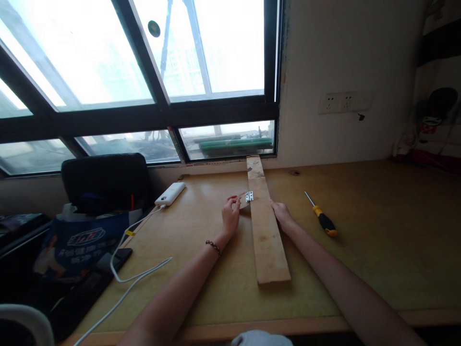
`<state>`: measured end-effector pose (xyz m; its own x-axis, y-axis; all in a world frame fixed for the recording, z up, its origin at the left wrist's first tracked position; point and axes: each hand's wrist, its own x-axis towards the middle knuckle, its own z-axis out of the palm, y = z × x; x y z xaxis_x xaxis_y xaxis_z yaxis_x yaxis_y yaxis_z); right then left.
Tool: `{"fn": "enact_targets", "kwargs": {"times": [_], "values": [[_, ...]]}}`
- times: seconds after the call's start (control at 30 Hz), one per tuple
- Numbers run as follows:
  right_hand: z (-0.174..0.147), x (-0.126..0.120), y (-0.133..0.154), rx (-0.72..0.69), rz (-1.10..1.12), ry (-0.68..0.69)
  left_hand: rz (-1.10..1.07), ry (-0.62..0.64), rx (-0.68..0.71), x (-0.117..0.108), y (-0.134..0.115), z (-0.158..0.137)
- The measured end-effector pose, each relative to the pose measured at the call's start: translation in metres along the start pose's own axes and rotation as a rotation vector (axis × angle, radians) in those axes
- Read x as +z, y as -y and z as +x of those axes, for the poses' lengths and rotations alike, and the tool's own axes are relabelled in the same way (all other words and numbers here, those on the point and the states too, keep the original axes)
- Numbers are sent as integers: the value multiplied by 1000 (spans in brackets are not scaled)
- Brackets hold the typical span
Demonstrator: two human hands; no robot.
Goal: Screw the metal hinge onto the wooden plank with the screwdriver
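A long wooden board [265, 230] lies lengthwise on the desk, its far end near the window sill. On its left edge sits a small metal hinge [249, 196], which joins it to a small wooden piece [244, 202]. My left hand [231, 211] is closed on that small piece, fingers pinched at its outer end. Against the board's right edge rests my right hand [281, 214], its thumb side touching the wood; its other fingers are mostly hidden. To the right of this hand lies a screwdriver [322, 218] with a yellow and black handle.
A white power bank [170, 194] with a white cable [118, 250] lies on the desk [378, 250] at left. Beyond the left edge stand a black chair [106, 185] and a blue bag [86, 242]. Wall sockets [338, 103] are at the back right.
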<state>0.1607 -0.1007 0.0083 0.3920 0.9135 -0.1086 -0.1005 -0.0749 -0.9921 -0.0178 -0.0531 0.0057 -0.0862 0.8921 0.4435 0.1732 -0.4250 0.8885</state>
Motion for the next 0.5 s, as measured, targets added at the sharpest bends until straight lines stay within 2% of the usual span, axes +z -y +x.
{"fn": "enact_targets", "kwargs": {"times": [0.07,0.2,0.33,0.5], "values": [[-1,0,0,14,7,-3,76,90,43,1,-5,-6],[-2,1,-1,57,31,-18,140,226,26,8,-9,-17],[-5,3,0,102,88,-13,111,257,-8,14,-10,-23],[-6,7,0,158,149,19,43,245,-132,17,-10,-23]]}}
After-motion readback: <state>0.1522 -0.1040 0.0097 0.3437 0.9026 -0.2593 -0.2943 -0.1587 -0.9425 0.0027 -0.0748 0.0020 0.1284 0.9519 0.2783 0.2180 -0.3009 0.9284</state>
